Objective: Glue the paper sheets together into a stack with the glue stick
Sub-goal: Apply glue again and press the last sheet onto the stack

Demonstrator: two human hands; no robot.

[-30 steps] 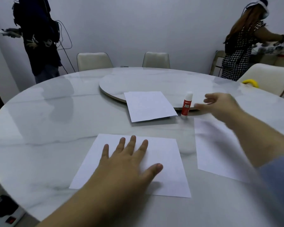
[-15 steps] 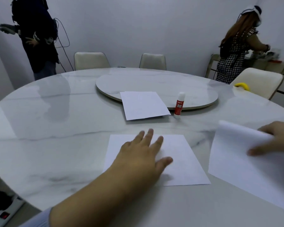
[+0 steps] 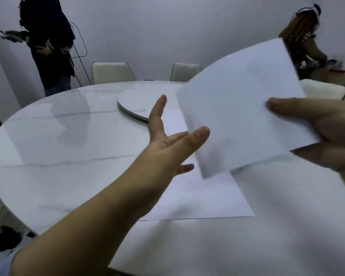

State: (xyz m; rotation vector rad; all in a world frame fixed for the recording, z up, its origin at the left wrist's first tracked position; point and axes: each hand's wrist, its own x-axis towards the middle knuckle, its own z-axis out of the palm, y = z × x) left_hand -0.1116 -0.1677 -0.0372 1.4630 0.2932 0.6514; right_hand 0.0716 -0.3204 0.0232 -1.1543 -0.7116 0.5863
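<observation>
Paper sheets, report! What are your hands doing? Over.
Right hand pinches raised sheet. Left hand open, palm up. Another sheet flat on table. Glue stick hidden.

Held sheet (image 3: 239,108): blank on the visible face; no print, number or mark legible.
Sheet on table (image 3: 203,196): blank on the visible part; no writing legible.
Far sheet (image 3: 172,120): visible strip plain white; no text legible.
Table (image 3: 68,156): marble veining only; no label or sign.
Turntable (image 3: 133,102): no marking legible.
Wall (image 3: 167,26): plain; no sign or poster.
Clothing of standing persons: blurred; no logo or lettering readable.
Result: no readable text, brand, number or sign anywhere in view.
</observation>
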